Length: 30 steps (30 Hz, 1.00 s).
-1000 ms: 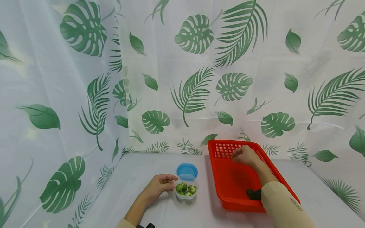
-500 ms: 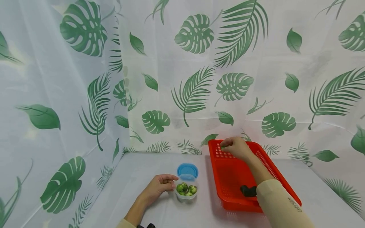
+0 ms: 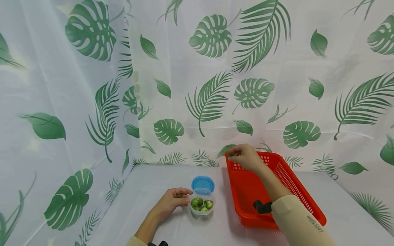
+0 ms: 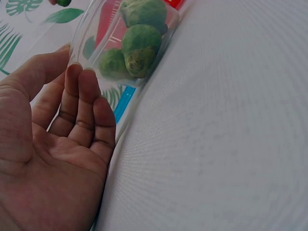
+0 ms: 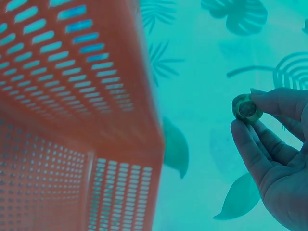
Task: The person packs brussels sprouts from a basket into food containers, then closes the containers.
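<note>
In the head view my right hand [image 3: 246, 158] is raised over the far left corner of the red basket [image 3: 243, 217], pinching a Brussels sprout [image 5: 247, 109] between thumb and fingertips. The right wrist view shows the sprout's cut base. On the table to the left, my left hand [image 3: 170, 202] rests with relaxed fingers, its fingertips touching the side of a small clear plastic container [image 3: 201, 213]. Several Brussels sprouts [image 4: 142, 45] lie inside that container. Its blue lid [image 3: 203, 183] lies just behind it.
The perforated basket stands on the white table [image 3: 172, 227] right of the container. A leaf-printed curtain [image 3: 212, 102] hangs at the back and left. A dark wrist-worn device [image 3: 262, 206] sits under the right forearm, over the basket.
My right hand has moved left and up from the middle of the basket to its far left corner, carrying the Brussels sprout. The left hand and the container stay in place.
</note>
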Each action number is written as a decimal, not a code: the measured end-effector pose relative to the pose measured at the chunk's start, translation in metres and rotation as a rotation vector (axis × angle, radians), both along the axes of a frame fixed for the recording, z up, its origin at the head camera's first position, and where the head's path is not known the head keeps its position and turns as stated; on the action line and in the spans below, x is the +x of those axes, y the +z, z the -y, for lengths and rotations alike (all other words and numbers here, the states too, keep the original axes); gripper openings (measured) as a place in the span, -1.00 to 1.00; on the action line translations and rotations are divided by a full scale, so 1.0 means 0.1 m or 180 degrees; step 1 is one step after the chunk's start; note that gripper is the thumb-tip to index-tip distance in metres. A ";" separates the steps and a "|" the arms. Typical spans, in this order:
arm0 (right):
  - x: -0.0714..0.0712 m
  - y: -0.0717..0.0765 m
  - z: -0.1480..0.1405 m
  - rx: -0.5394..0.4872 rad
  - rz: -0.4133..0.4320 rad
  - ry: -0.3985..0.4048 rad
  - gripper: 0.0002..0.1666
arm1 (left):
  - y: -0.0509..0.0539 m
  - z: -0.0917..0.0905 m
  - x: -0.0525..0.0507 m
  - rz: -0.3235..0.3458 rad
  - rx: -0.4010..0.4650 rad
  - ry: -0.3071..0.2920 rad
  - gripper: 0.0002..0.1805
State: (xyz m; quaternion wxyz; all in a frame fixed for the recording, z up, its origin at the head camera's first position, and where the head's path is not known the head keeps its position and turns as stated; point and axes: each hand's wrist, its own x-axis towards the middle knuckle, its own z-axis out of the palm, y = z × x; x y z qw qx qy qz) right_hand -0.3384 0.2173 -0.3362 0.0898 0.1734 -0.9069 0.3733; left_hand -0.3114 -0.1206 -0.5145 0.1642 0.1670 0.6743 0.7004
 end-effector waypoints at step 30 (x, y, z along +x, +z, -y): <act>0.29 0.05 0.59 -0.0081 -0.0292 0.0467 -0.80 | 0.03 -0.01 0.02 0.0002 -0.0037 0.0015 -0.55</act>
